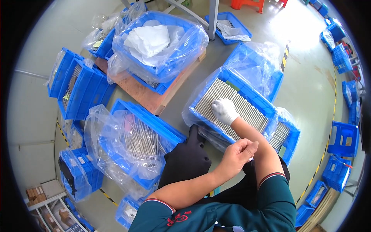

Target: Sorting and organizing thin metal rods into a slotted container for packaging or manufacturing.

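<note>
My right hand (224,111), in a white glove, rests on a row of slender metal rods (250,116) with its fingers curled down. The fingertips are hidden, so whether a rod is in them does not show. These rods lie side by side in a plastic-lined blue crate (266,103), with a green piece (232,86) along the far edge. Bare and closed, my left hand (236,155) is held beside my right forearm, just short of the crate's near side. A bit of white shows under its fingers, too small to name.
Left of my legs stands a blue crate (154,127) of loosely piled rods in clear plastic. Beyond it, a bagged blue crate (193,29) sits on a wooden pallet (133,92). Another rod-filled crate (294,141) adjoins on the right. A metal post (213,19) rises behind.
</note>
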A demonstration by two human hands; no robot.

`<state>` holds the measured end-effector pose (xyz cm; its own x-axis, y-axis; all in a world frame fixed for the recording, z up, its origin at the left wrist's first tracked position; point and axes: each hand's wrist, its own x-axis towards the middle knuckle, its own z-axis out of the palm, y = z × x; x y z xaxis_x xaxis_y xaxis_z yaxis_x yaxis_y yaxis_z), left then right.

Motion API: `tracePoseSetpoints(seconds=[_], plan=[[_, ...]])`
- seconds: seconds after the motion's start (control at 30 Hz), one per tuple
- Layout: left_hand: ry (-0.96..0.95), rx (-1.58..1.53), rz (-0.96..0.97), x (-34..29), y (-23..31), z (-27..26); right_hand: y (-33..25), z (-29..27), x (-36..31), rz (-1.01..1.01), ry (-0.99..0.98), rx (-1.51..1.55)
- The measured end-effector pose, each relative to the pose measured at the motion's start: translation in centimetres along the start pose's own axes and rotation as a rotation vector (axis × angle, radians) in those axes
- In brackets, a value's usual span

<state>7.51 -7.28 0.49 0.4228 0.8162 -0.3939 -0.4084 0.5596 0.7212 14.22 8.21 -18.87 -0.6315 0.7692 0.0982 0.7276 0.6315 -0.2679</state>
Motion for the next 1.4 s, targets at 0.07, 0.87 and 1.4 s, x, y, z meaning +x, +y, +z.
tracePoseSetpoints(seconds=[0.07, 0.87, 1.4], plan=[[0.001, -0.011, -0.021, -0.1, -0.1, -0.1, 0.2, -1.3, 0.3, 0.003, 0.047, 0.045], [0.014, -0.022, -0.083, 0.4, -0.9, -0.1, 8.2, -1.9, 0.9, 0.776, -0.28, 0.202], [0.096, 0.15, -0.032, 2.1, -1.5, 1.0, 20.7, -14.9, -27.6, 1.045, 0.155, -0.012]])
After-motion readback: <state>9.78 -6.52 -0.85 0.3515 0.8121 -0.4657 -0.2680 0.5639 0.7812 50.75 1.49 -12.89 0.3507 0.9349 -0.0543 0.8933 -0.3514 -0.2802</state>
